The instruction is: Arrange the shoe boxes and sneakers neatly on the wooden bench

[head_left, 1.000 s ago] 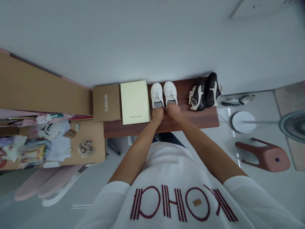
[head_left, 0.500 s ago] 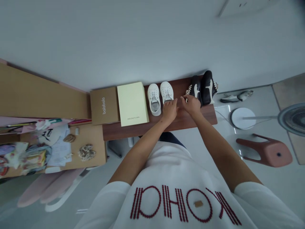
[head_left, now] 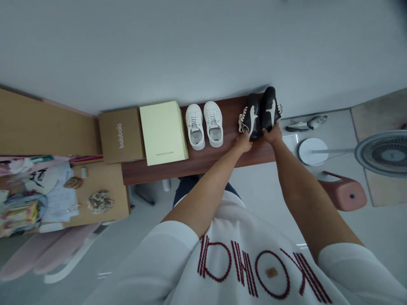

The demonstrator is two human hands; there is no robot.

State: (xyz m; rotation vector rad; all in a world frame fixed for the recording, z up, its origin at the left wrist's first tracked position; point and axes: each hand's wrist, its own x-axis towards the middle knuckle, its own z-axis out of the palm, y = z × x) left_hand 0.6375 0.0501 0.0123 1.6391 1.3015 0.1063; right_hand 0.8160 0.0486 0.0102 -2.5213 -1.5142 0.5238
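Evidently both hands are at the dark pair near the right end of the brown wooden counter [head_left: 152, 173]. The left hand [head_left: 243, 143] grasps the heel of the left black shoe [head_left: 253, 113], its fingers bent in against the back edge. The right hand [head_left: 272, 134] grips the heel of the right black shoe [head_left: 269, 103], with the thumb on one side and the other fingers on the far side. These two lace-ups sit close together, toes toward the wall [head_left: 178, 51], each with a cream-coloured side stripe. Well to their left, a pair of white sneakers [head_left: 213, 118] stands side by side with toes toward the wall. Just beside those lie a pale yellow box [head_left: 163, 131] and then a brown box [head_left: 122, 137] lettered "balabala". On the floor to the right are a grey fan [head_left: 389, 153], a pinkish stool [head_left: 348, 195] and some more footwear [head_left: 299, 126].
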